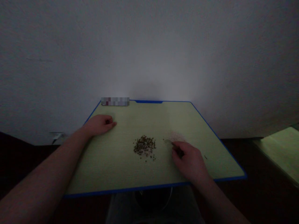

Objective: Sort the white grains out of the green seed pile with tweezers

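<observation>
Head view: pile (144, 145) of small dark bits lies on the table (121, 174) between the two hands, a little left of its middle; the right hand (189, 158) is the nearer, just to the pile's right and slightly nearer the body, while the left hand (100, 124) rests well apart from it, to its left and farther back; the pile is a loose, roughly round spread with no clear long axis, a few bits strayed at its near side.

The right hand is closed in a narrow pinch on a thin strip (172, 143); this points left from the fingertips, toward the pile, its far end short of the bits and apart from them; whether it is one piece or two prongs is too dim to tell.

The left hand is curled beside the table's left edge, thumb reaching inward; a dark patch shows inside the curl, and I cannot tell whether it is shadow or something held.

Just beyond the right hand lies a pale, fine scatter (177, 136); a short dark sliver (206, 157) lies to that hand's right; a pixelated block (115, 101) sits at the back left corner.
</observation>
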The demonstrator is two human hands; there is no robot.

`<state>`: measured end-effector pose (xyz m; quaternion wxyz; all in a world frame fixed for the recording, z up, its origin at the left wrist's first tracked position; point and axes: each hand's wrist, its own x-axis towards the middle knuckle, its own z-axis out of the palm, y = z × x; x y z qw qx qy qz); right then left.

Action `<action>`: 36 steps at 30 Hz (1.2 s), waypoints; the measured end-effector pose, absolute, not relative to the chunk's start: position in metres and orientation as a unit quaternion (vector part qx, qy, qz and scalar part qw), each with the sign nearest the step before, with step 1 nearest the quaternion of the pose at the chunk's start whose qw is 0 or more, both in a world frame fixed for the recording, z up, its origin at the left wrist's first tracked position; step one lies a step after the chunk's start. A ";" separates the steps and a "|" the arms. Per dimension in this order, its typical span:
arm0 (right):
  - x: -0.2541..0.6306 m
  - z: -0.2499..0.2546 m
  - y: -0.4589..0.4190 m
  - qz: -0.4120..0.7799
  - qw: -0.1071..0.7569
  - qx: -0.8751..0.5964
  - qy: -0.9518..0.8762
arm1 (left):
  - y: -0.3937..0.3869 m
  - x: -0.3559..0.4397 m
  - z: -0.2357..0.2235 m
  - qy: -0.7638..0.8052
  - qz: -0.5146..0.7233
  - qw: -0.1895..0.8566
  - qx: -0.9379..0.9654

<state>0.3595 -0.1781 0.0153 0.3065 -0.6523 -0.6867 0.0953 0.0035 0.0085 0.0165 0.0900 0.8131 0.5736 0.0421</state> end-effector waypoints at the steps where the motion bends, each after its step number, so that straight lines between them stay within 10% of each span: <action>1: 0.360 0.014 -0.178 0.093 0.303 -0.659 -0.682 | 0.009 0.004 0.016 0.572 0.041 0.087 0.815; 36: 0.354 0.021 -0.157 0.101 0.251 -0.614 -0.742 | 0.008 0.001 0.011 0.569 0.045 0.084 0.817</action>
